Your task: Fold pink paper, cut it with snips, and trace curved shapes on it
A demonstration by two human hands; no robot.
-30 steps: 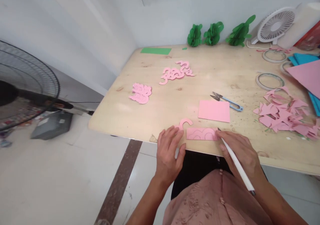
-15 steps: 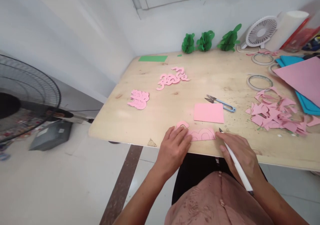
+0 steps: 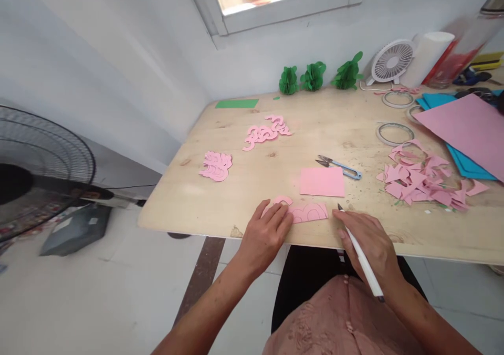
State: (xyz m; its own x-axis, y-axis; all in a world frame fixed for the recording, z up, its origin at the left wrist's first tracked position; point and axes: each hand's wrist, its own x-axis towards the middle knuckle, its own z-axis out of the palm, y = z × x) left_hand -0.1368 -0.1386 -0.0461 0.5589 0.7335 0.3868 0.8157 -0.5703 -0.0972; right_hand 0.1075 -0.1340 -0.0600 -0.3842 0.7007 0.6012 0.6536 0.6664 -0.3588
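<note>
My left hand (image 3: 264, 230) lies on the table near its front edge, fingers lowered flat onto a pink paper strip (image 3: 311, 212) with curved pen lines. Part of the strip is under the fingers. A small curved pink cutout (image 3: 283, 200) shows just beyond the fingertips. My right hand (image 3: 368, 239) is closed around a white pen (image 3: 366, 268), whose dark tip points forward just right of the strip, apart from it. Behind the strip lies a pink paper rectangle (image 3: 322, 181). Blue-handled thread snips (image 3: 348, 170) rest partly behind that rectangle.
Pink cutouts lie in a stack (image 3: 216, 166) and a loose pile (image 3: 264, 132). Pink scraps (image 3: 427, 179), tape rolls (image 3: 395, 134) and coloured sheets (image 3: 468, 129) are at right. Green paper shapes (image 3: 313, 76) and a small fan (image 3: 391, 62) stand along the wall. A large fan (image 3: 43, 171) is at left.
The view has tilted up and turned slightly right, showing more of the window. Both hands stay almost where they were on the table, with the pen still in my right hand.
</note>
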